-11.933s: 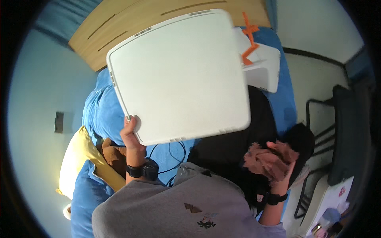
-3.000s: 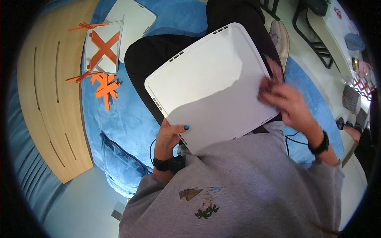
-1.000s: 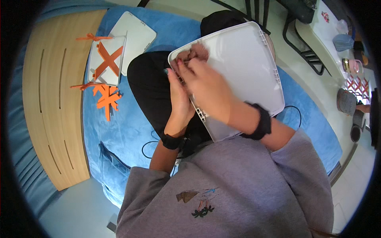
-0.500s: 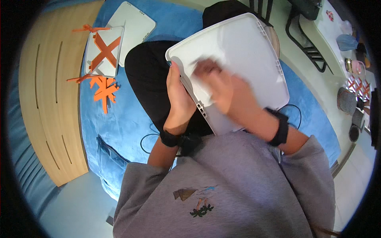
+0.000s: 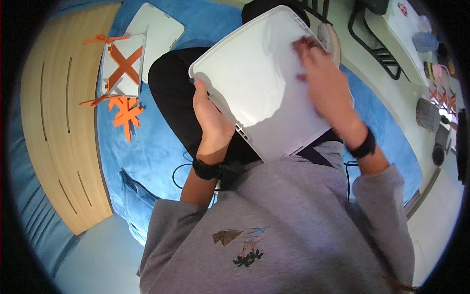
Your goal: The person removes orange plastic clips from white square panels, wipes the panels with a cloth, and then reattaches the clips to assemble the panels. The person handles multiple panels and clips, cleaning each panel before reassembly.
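A white plastic panel (image 5: 254,88) with a raised rim and small clip tabs along its edges lies tilted across my lap. My left hand (image 5: 214,122) grips its left edge, the thumb over the rim near the upper left corner and the other fingers hidden beneath. Over the upper right part of the panel is my right hand (image 5: 323,81), blurred by motion. Its thumb and fingers look apart, and their tips are at or just above the surface. I can make out nothing held in it.
On the blue blanket (image 5: 152,161) at the left lie a white-framed piece with an orange X brace (image 5: 124,66), another white panel (image 5: 156,32) and loose orange pieces (image 5: 127,115). A wooden board (image 5: 54,122) borders the blanket. Black cables (image 5: 177,176) run beside my legs.
My right hand has swept across the panel from its left part to the upper right. The panel has shifted slightly left and up, with my left hand still gripping its edge.
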A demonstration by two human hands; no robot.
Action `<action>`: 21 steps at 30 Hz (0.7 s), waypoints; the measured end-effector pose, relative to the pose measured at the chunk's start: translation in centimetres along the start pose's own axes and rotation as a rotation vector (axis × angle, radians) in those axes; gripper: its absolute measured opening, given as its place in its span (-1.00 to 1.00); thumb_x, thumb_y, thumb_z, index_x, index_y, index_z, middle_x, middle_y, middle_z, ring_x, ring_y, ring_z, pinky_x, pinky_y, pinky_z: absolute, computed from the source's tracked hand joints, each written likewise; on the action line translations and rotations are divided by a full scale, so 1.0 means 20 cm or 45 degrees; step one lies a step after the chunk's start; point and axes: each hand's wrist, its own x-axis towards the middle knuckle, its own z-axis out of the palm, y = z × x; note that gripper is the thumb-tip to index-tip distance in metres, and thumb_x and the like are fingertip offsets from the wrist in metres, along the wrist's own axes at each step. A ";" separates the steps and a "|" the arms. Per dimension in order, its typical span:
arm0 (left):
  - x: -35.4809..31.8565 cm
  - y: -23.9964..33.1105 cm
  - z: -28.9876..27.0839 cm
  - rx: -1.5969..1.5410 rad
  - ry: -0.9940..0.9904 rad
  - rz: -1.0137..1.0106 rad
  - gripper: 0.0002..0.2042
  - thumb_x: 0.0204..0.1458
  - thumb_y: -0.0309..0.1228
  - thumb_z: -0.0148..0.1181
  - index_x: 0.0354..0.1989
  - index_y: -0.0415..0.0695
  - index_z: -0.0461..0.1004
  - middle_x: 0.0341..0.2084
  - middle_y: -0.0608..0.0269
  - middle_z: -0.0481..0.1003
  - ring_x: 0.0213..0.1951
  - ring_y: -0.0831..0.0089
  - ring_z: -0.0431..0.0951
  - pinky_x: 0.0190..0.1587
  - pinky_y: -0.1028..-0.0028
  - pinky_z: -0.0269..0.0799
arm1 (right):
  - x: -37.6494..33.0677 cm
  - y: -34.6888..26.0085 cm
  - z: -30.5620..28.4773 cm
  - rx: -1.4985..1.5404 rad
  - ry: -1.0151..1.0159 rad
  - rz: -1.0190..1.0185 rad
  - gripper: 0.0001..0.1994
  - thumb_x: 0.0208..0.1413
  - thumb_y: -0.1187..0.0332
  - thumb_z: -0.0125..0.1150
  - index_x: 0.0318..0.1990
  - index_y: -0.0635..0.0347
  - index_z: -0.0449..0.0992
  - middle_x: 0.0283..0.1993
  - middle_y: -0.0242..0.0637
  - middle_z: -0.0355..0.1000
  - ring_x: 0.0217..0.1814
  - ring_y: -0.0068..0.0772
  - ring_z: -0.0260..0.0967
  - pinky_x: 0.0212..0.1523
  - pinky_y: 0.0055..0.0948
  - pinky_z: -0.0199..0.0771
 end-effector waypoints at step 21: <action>0.03 0.05 -0.05 -0.227 0.240 0.215 -0.51 0.23 -0.09 -0.31 0.18 -0.20 0.14 0.14 0.12 0.21 0.15 0.24 0.22 0.19 0.29 0.08 | -0.33 -0.36 0.05 -0.026 -0.247 -0.548 -0.85 -0.11 0.40 0.04 -0.38 0.27 0.43 -0.37 -0.24 0.28 -0.23 -0.25 0.38 -0.57 -0.30 0.46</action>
